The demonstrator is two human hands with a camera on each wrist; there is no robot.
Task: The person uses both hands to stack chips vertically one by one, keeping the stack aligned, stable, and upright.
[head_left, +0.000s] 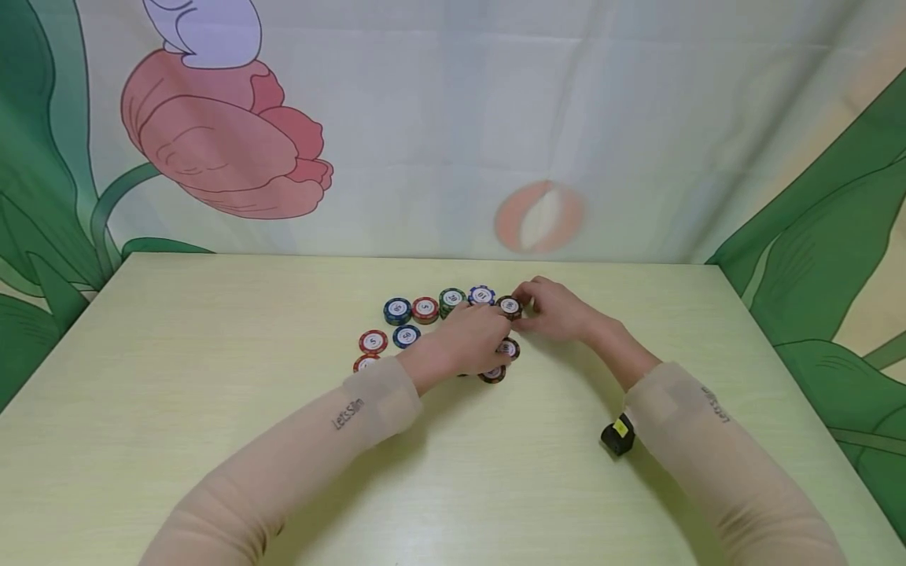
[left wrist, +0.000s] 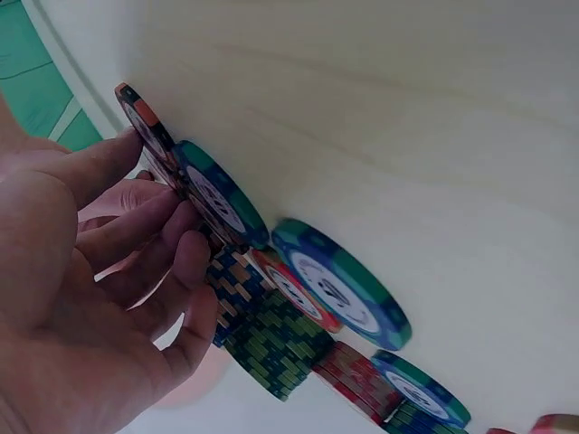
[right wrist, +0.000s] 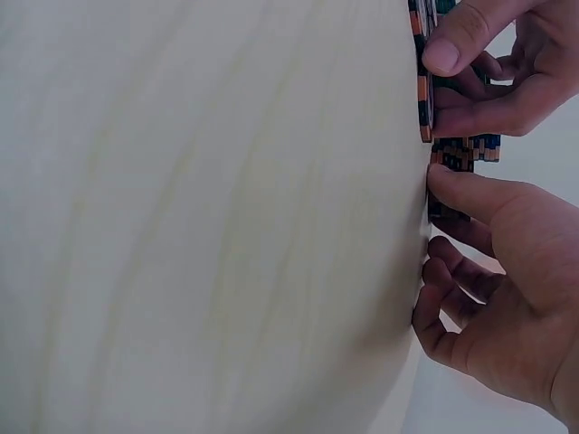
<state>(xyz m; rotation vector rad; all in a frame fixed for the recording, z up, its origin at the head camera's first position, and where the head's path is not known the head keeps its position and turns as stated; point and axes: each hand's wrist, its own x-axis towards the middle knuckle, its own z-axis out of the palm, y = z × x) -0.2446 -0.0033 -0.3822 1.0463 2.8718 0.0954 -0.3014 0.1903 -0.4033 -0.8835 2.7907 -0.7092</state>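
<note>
Poker chips lie in and around a row of stacks on the table. My left hand [head_left: 474,338] reaches over them. Its thumb and fingertips are at the edges of a black-and-orange poker chip [head_left: 508,348], with another black-and-orange chip [left wrist: 145,122] beside the thumb. At the row's right end, my right hand [head_left: 555,308] holds a short stack of black chips [head_left: 509,306] between thumb and forefinger; its other fingers curl loosely near the tabletop in the right wrist view. Blue [head_left: 482,295], green [head_left: 452,299] and red [head_left: 425,308] stacks continue the row leftward.
A dark blue stack [head_left: 397,310] ends the row at left. Nearer lie a blue chip [head_left: 406,336] and red chips [head_left: 373,341], partly behind the left forearm. A small black object with a yellow label [head_left: 618,435] sits by the right sleeve. A printed curtain [head_left: 396,141] hangs behind the table.
</note>
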